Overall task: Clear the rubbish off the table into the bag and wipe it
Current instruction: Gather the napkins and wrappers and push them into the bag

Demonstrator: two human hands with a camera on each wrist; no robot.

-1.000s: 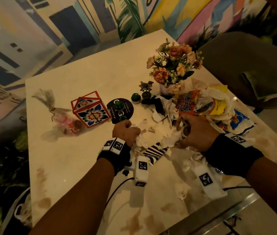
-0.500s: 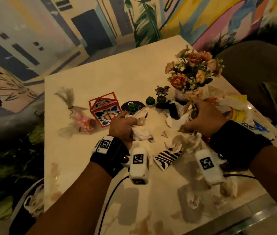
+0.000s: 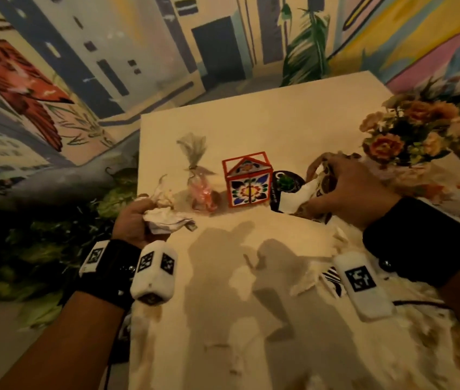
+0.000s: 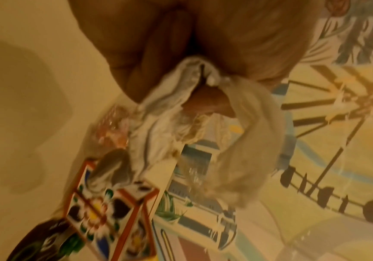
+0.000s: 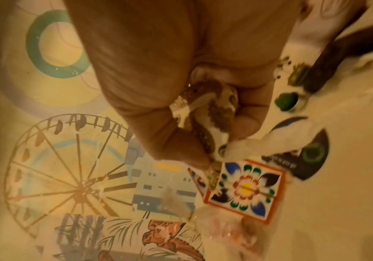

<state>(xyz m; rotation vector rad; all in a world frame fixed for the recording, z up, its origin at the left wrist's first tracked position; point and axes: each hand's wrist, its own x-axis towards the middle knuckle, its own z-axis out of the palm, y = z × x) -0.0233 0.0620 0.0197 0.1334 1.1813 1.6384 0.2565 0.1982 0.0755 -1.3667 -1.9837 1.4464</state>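
In the head view, a pale table (image 3: pixel 293 128) is seen from above, with scraps (image 3: pixel 302 282) of torn tissue scattered along its near right part. At the table's left edge the left hand (image 3: pixel 133 220) is curled tight around a wad of tissues (image 3: pixel 167 218), held beside a pink cellophane packet (image 3: pixel 200 190) and a red painted box (image 3: pixel 247 184). The right hand (image 3: pixel 347 192) is clamped on a bundle of wrappers (image 3: pixel 318 178) and white paper, just in front of a vase of flowers (image 3: pixel 411 136). A spill is judged possible: loose ends hang from both handfuls and could drop on the way off the table, and a sweep of the right wrist could knock the flowers. The bag is not visible in this view, so its place cannot be told. In the left wrist view, the fingers (image 4: pixel 136 58) are seen closed on the tissues (image 4: pixel 174 109), whose tails dangle over the box (image 4: pixel 105 215); a tail could snag its corner. The picture is blurred, and the palm hides how much is held. In the right wrist view, the fingers (image 5: pixel 163 127) and thumb are pinched on a brown speckled wrapper (image 5: pixel 203 109) with white paper trailing toward a black round card (image 5: pixel 310 159) and the box (image 5: pixel 243 190). What the wrapper once held cannot be made out, and the table's stains are out of view here.
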